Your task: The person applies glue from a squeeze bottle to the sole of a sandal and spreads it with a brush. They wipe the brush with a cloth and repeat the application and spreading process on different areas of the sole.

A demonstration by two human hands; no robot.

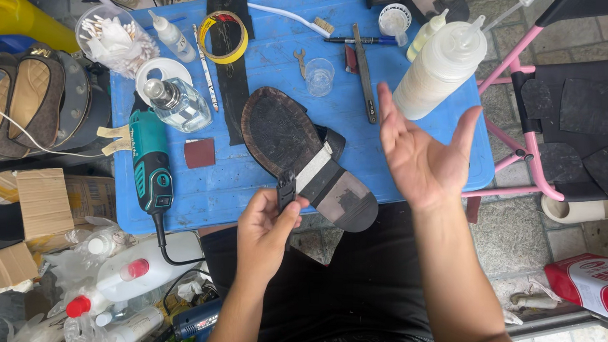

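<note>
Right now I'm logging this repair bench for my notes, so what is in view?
upturned black-soled sandal: one, table centre
small black plastic piece: one, in left fingers
blue plastic table: one, under everything
teal power tool: one, table left
yellow tape roll: one, table top
white squeeze bottle: one, table right
clear glass cup: one, above sandal
left hand: pinching the piece
right hand: open, palm up, empty

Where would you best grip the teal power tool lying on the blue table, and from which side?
Probably around the dark, narrower rear barrel of the teal power tool, coming from above or from its left. It lies flat and lengthwise with its cord trailing off the blue table's near edge. A glass bottle crowds its head, while the left hand and shoe sole occupy its right.
</note>
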